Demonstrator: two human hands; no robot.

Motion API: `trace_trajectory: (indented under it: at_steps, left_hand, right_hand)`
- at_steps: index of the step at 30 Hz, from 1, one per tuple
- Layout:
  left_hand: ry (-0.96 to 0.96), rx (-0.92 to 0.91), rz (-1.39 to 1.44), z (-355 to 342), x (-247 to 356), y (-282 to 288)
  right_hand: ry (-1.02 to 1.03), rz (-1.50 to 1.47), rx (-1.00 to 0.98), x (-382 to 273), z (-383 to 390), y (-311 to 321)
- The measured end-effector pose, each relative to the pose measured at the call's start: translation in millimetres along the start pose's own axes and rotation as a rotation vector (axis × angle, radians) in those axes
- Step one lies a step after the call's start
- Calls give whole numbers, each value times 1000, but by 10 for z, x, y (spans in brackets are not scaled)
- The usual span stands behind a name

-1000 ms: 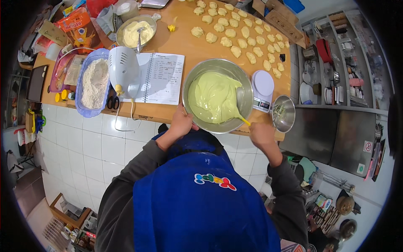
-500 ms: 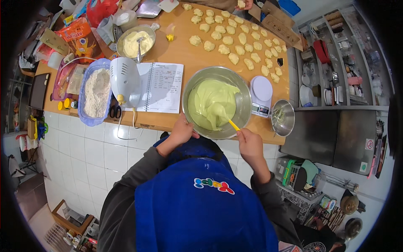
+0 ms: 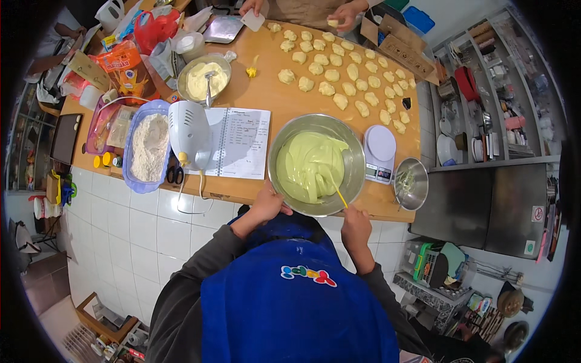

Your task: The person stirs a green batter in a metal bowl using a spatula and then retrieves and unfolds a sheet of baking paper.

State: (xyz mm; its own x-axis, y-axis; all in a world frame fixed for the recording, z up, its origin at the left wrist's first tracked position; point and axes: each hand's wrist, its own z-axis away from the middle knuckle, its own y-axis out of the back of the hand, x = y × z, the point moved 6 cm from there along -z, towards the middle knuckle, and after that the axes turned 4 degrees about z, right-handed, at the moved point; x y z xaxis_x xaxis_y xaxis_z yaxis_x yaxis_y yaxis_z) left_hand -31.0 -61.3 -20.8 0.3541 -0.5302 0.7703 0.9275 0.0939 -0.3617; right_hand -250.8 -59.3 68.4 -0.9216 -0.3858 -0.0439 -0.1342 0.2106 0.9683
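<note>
A steel mixing bowl stands at the table's front edge, partly filled with smooth pale green batter. My left hand grips its near left rim, the thumb side against the metal. In my right hand, closed at the bowl's near right side, is the yellow handle of a spatula. The spatula slants into the batter, and its blade is hidden there. Folds and swirls mark the batter's surface.
Right of the bowl are a white kitchen scale and a small steel bowl. To the left lie an open notebook, a hand mixer and a flour tub. Behind, a co-worker's hands work near several dough pieces.
The spatula has turned and moved through the batter, changing its folds. My left hand stays on the rim. The whole view has shifted, and more of the co-worker shows, a white scraper in one hand.
</note>
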Motion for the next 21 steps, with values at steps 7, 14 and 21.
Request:
trace_trajectory:
  at_steps: [7, 14, 21]
  left_hand:
    - [27, 15, -8, 23, 1, -17]
    - [25, 9, -31, 42, 84, -59]
    - [7, -13, 24, 16, 54, -100]
  right_hand:
    - [-148, 50, -54, 51, 279, -238]
    - [-170, 21, -25, -8, 247, -273]
    - [-166, 2, 41, 4, 300, -233]
